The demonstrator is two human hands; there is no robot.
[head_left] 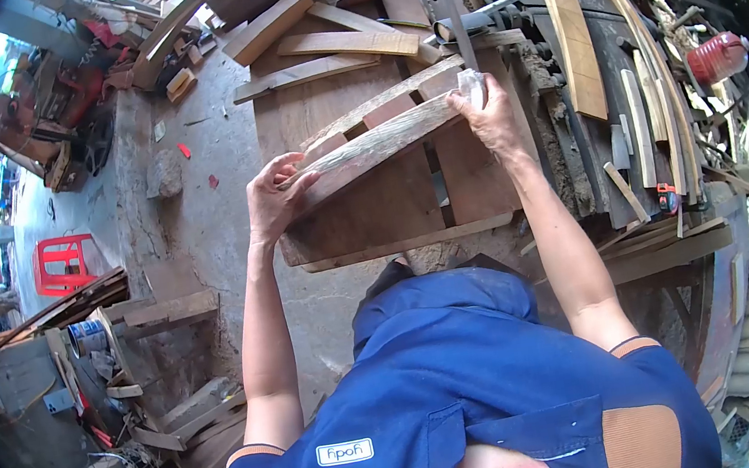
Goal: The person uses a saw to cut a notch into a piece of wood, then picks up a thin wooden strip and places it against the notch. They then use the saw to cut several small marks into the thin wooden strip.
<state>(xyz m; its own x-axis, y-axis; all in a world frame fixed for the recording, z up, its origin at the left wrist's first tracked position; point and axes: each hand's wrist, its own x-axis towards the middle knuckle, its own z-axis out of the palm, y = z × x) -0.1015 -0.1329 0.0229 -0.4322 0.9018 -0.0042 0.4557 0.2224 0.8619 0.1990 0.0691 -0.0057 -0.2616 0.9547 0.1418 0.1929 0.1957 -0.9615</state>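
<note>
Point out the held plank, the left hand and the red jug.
Plank (386, 142): head view, middle of its rough face.
Left hand (272, 196): head view, back of hand.
Red jug (719, 58): head view, its side.

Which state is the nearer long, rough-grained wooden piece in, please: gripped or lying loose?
Gripped: the wooden piece has the left hand around one end and the right hand at the other.

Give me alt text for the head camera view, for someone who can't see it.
The left hand and right hand hold a weathered plank near its ends, over brown boards. The wearer's shirt is blue; loose timber lies beyond and to the right.
</note>
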